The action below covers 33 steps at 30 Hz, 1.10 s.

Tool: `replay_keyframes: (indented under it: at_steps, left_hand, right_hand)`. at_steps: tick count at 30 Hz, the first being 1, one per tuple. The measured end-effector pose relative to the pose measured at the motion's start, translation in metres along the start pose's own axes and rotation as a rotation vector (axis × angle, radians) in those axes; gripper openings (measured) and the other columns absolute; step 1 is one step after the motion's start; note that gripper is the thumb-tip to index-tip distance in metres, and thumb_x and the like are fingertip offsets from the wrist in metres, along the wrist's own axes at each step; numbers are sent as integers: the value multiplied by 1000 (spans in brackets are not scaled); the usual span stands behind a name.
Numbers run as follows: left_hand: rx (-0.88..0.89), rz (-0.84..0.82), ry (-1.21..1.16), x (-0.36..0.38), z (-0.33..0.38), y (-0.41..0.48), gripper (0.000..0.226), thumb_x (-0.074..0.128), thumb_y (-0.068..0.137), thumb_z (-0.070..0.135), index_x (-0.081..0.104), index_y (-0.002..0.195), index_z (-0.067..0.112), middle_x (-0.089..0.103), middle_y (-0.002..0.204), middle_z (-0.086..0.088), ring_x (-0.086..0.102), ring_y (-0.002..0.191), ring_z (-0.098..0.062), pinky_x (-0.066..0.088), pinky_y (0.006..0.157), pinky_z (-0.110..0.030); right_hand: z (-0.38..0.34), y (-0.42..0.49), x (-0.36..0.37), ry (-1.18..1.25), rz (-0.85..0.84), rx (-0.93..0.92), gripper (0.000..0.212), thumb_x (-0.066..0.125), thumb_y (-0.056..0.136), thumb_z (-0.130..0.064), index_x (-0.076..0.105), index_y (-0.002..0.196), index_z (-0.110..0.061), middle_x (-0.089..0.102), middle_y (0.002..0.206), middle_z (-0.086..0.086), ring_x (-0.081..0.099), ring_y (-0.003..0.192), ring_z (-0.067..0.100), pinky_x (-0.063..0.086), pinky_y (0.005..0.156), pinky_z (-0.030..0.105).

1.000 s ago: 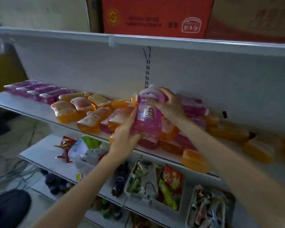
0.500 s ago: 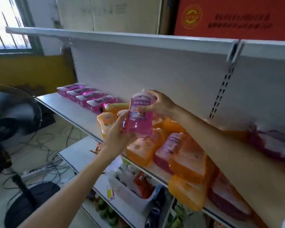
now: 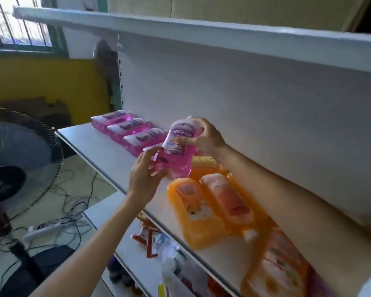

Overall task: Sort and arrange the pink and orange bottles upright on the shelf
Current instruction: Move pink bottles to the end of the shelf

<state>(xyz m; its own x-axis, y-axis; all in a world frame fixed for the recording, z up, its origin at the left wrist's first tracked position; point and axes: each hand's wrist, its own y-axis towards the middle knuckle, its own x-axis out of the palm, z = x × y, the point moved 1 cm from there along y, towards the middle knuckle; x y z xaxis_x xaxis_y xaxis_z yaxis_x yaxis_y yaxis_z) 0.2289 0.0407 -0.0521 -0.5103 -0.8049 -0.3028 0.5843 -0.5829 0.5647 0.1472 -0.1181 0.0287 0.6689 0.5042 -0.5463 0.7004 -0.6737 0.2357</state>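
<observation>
The pink bottle (image 3: 177, 151) has travelled away from the mixed heap where it was a second ago. It now hangs in the air just to the right of the row of pink bottles (image 3: 129, 129), which lie flat at the end of the shelf (image 3: 99, 146). The right hand (image 3: 204, 138) grips its upper part near the cap and the left hand (image 3: 145, 176) curls round its base, as before. The bottle tilts slightly, label facing out. The orange bottles (image 3: 212, 202) lie flat further right of that row, below the right forearm. This suggests the sorting step is nearly done. The bottle has yet to be set down upright beside the row.
</observation>
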Motion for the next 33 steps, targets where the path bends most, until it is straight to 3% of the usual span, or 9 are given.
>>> replay_keyframes:
  at_steps: [5,8,11,13,16,19,23,28,33]
  left_hand:
    - [-174,-47,-82,-49,-67,65,51,68,75,-5,51,122,8,59,101,1,58,74,8,48,67,-5]
    - [-225,-36,-91,-81,-101,100,49,70,73,-6,55,118,2,61,98,-6,53,74,9,41,60,1]
    - [-260,-45,-85,-106,-131,135,48,70,74,-3,57,119,5,62,92,0,55,65,15,39,58,3]
    - [-284,-63,-57,-118,-149,156,49,69,76,-2,55,123,5,62,97,-5,55,69,11,38,57,3]
    - [-258,-91,24,-129,-177,182,52,72,75,3,54,125,6,64,111,-15,58,84,-13,37,58,5]
    - [-216,-109,131,-136,-196,205,52,72,77,15,56,126,15,59,122,-11,53,94,-15,36,70,-1]
    - [-225,-118,203,-141,-210,224,50,73,75,21,58,122,23,52,124,-12,47,113,-27,37,88,-30]
    - [-295,-165,237,-140,-226,226,48,65,82,34,52,128,26,50,130,-12,45,119,-27,37,93,-36]
    - [-194,-218,315,-138,-229,230,47,61,85,37,51,129,24,52,132,-7,36,126,-22,34,97,-37]
  right_hand:
    - [-2,69,77,171,102,123,91,87,52,-45,47,131,-23,56,123,1,58,108,21,52,91,42]
    - [-12,107,120,162,153,166,88,87,58,-41,46,132,-19,54,129,0,55,114,19,48,97,38]
    - [-21,144,155,188,174,216,90,86,58,-42,45,134,-18,53,131,4,53,116,22,47,98,39]
    - [-23,166,173,205,183,231,92,87,56,-43,45,134,-18,53,131,5,53,117,23,48,98,40]
    - [-23,192,194,196,193,242,91,86,59,-43,44,136,-19,52,133,4,52,118,21,46,100,38]
    - [-19,211,207,198,201,278,94,84,57,-52,46,136,-19,54,131,3,53,118,21,46,99,38]
    - [-21,227,215,122,135,313,84,73,73,-52,37,142,-21,47,140,3,46,125,22,39,105,33]
    - [-30,240,226,-131,33,324,81,50,86,-60,20,149,-18,29,152,6,32,137,26,31,108,36]
    - [-29,243,234,-346,172,389,61,41,90,-60,37,141,-27,42,139,17,41,126,34,37,102,40]
